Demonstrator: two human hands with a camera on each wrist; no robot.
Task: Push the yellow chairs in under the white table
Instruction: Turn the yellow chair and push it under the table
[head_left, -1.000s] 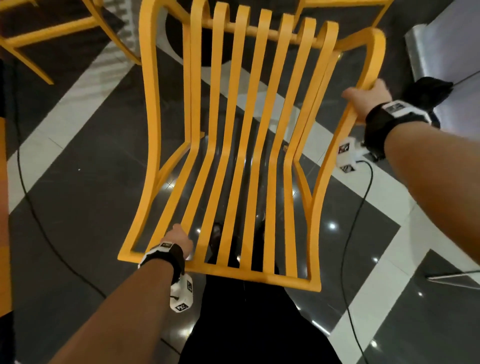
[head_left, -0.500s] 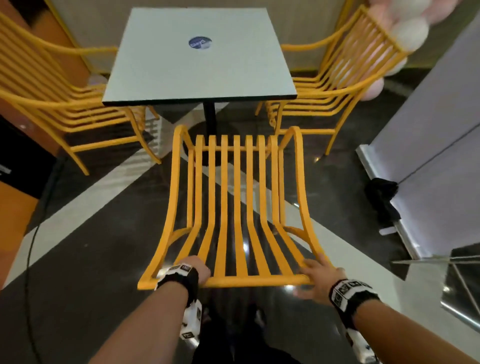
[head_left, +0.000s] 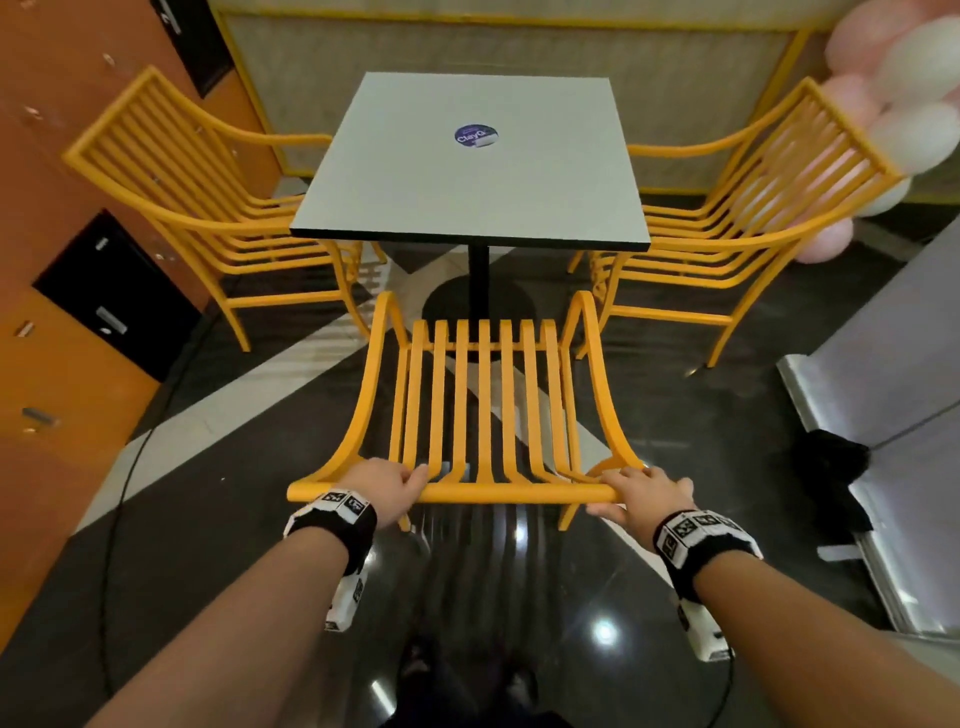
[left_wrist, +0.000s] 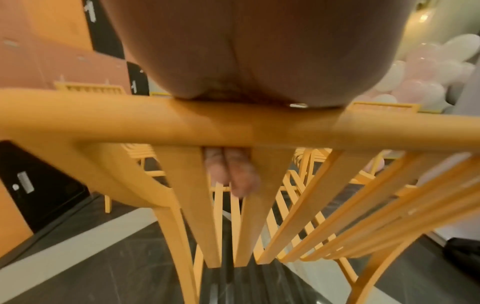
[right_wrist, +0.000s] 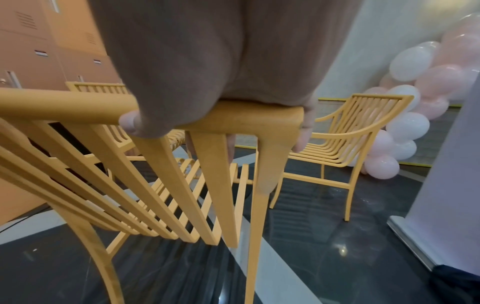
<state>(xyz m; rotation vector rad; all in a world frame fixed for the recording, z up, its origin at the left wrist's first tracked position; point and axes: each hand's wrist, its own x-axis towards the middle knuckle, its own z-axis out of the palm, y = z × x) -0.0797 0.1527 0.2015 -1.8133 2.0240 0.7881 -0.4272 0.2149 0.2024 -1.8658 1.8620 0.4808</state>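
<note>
A yellow slatted chair (head_left: 480, 405) stands on the floor facing the white square table (head_left: 472, 176), its seat front just short of the table's near edge. My left hand (head_left: 387, 486) grips the left part of its top rail (left_wrist: 233, 127), with fingertips (left_wrist: 233, 174) curling under between slats. My right hand (head_left: 641, 491) grips the rail's right end (right_wrist: 246, 117), fingers hooked over the corner. Two more yellow chairs, one on the left (head_left: 208, 208) and one on the right (head_left: 737, 218), sit with their seats partly under the table.
Orange lockers (head_left: 62, 312) line the left wall. A grey panel with a metal base (head_left: 883, 415) stands at right, a black object (head_left: 831, 467) beside it. Pink and white balloons (head_left: 893, 104) hang at the far right. A black cable (head_left: 119, 493) runs across the glossy dark floor.
The chair went from tilted close under me to standing upright before the table. My right hand moved from the armrest to the right end of the top rail. The left hand kept its grip.
</note>
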